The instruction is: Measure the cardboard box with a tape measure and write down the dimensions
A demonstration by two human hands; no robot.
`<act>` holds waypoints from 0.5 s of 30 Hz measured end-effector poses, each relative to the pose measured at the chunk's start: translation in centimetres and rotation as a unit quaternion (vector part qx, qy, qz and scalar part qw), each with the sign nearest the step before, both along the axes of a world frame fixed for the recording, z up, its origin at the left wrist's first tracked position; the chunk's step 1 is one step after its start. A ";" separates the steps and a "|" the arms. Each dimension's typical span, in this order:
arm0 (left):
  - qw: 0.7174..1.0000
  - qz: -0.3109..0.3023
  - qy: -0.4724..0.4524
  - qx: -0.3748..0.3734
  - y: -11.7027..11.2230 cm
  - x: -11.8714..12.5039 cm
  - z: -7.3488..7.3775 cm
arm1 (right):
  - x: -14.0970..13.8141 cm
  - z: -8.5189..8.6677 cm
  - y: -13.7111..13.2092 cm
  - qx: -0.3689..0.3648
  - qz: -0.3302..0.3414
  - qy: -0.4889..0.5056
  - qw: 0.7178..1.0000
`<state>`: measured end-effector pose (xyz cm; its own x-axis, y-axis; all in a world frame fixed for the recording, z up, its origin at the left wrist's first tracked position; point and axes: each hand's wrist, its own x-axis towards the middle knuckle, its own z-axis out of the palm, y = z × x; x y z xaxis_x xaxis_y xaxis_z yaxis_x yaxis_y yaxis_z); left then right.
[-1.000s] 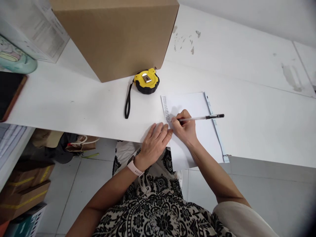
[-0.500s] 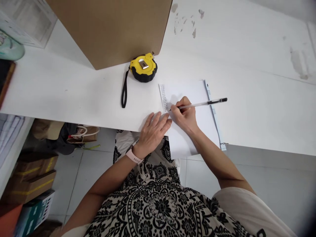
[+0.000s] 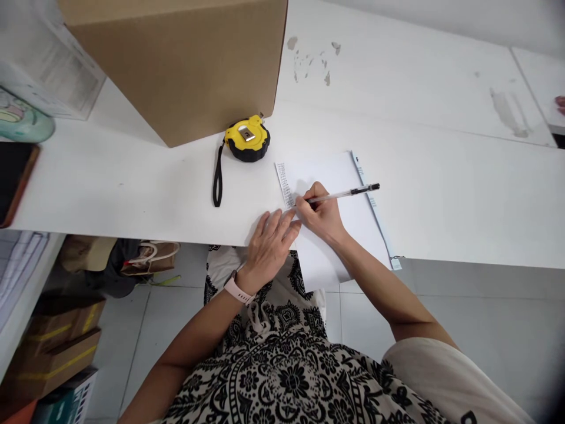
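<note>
My right hand (image 3: 323, 217) is closed around a clear pen with a black cap end (image 3: 353, 192). The pen's tip meets a white paper pad (image 3: 344, 168) near a column of small handwriting along its left side. My left hand (image 3: 272, 244) lies flat, fingers spread, at the pad's left edge, its fingertips close to the pen tip. A pale pink watch band circles my left wrist. Beyond my hands rests a yellow and black tape measure (image 3: 248, 139) with a black wrist strap. The pad's lower part hangs past the table edge.
A large cardboard box (image 3: 189, 70) stands behind the tape measure. At the left are a dark phone-like slab (image 3: 15, 179), a mint-green case (image 3: 26, 121) and a white box (image 3: 66, 82). Bags and taped cartons (image 3: 57, 353) sit below the white table (image 3: 450, 200).
The camera view has tilted, so the table things appear lower and slightly further left. My right hand still holds the pen at the writing, and my left hand stays flat.
</note>
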<state>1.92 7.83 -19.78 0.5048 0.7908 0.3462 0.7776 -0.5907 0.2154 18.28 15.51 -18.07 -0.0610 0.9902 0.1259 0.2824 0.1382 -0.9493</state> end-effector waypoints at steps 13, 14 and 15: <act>0.999 0.013 0.025 0.036 0.0 0.1 0.4 | 0.2 -0.2 0.0 0.004 0.012 -0.002 1.000; 0.999 0.013 0.028 0.035 0.0 0.1 0.5 | 0.1 -0.1 0.0 0.002 0.008 -0.001 1.000; 0.999 0.013 0.030 0.034 0.0 0.1 0.5 | 0.1 0.0 0.0 0.000 0.004 0.000 1.000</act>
